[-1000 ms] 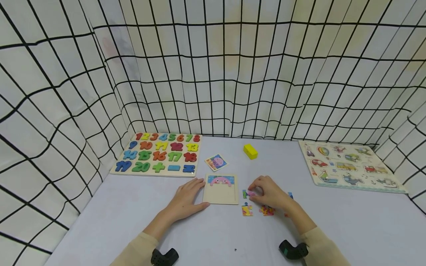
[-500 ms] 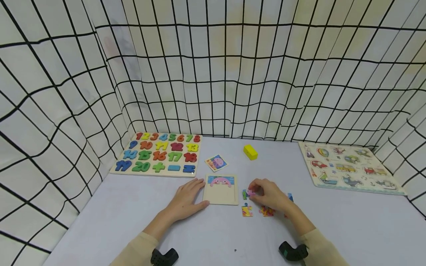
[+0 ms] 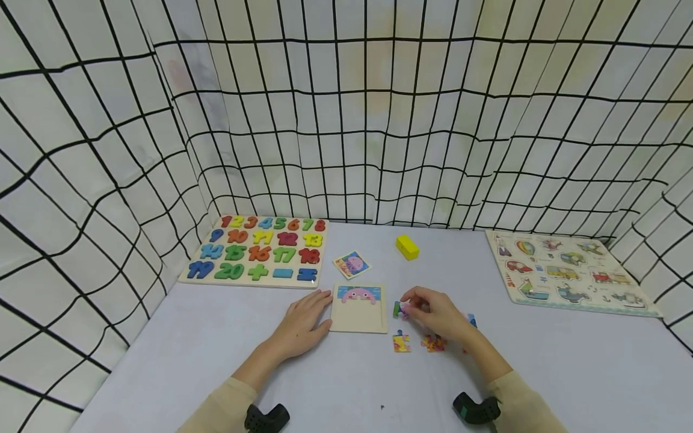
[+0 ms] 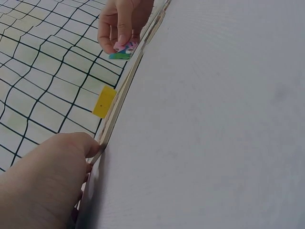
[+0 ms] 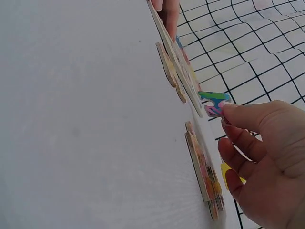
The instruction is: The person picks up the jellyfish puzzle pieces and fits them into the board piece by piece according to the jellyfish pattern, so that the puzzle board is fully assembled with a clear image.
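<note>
A small square wooden puzzle tray [image 3: 357, 320] lies in front of me, with a pink character and blue background filling its top strip and bare wood below. My left hand [image 3: 299, 325] rests along the tray's left side, fingers extended, the thumb at its lower left corner. To the right of the tray, my right hand [image 3: 437, 314] pinches a jigsaw piece [image 5: 214, 98] in green, blue and pink between thumb and fingertips. The piece is raised off the table in the right wrist view. Below it lie a yellow jigsaw piece [image 3: 402, 343] and several red-orange ones [image 3: 435, 343].
A blue piece [image 3: 473, 320] shows behind the right wrist. Behind the tray are a small picture card [image 3: 352, 264] and a yellow block [image 3: 408, 247]. A number board [image 3: 257, 252] stands back left, a vehicle picture board [image 3: 574, 273] back right. Black-and-white netting [image 3: 346, 120] encloses the table.
The right hand has lifted and turned the jigsaw piece slightly, showing more of it. The left thumb has drawn in against the tray's corner.
</note>
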Available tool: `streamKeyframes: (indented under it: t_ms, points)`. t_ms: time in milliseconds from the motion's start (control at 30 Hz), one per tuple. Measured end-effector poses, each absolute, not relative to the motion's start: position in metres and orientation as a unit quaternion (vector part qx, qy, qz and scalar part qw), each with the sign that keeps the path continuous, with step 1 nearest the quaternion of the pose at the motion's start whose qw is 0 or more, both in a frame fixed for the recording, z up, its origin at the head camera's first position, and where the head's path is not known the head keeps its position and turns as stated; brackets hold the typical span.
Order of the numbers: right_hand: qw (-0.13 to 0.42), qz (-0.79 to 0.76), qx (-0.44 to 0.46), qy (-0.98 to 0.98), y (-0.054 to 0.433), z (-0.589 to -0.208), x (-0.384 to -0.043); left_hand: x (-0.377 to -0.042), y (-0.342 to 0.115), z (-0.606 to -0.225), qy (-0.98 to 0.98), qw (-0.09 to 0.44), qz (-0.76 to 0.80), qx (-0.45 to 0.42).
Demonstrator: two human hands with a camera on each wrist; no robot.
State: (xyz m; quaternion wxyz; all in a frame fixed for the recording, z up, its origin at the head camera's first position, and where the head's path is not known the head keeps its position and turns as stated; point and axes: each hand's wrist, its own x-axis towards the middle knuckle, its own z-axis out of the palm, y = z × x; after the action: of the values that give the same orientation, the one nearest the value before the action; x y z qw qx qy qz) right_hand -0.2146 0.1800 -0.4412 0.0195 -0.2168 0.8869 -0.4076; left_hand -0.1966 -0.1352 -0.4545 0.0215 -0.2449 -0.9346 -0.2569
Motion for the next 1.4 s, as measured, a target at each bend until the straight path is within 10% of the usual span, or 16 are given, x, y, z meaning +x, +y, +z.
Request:
streamKeyframes:
  t_ms: [1400]
  points:
    - [0.066,-0.419,-0.279,0.861,0.095,-0.438,-0.252,-0.197,-0.136,-0.454,-0.936,0.020,-0.253,-0.244]
